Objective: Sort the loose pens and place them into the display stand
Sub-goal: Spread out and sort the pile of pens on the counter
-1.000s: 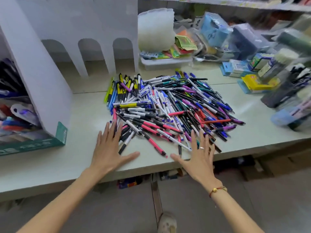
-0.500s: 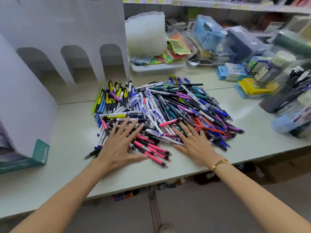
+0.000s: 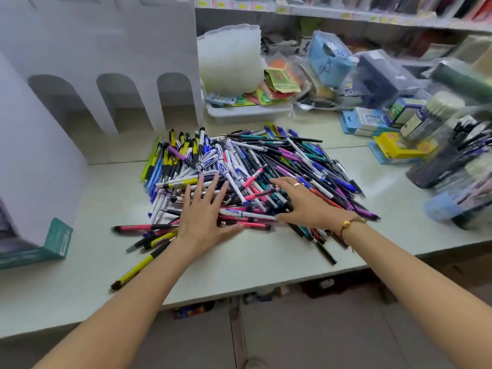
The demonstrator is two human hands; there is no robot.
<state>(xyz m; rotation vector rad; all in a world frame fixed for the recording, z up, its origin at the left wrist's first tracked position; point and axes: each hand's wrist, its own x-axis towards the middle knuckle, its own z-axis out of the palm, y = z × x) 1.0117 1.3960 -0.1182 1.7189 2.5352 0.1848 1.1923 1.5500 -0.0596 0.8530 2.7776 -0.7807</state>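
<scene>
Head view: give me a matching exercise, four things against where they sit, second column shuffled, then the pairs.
Things:
1. left hand
2. yellow pen
3. white tub
4. yellow box

Places:
A. on the table's near left, apart from the pile
B. behind the pen pile
C. flat on the pile's near left part
D. right of the pile

Pairs: 1-C, 2-A, 3-B, 4-D

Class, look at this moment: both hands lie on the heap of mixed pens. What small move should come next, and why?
Probably spread the heap thinner with both flat hands, then pick out one colour. The left hand and right hand rest open on top, gripping nothing, and the pens lie crossed over one another in mixed colours, so none can be lifted cleanly for the display stand yet.
</scene>
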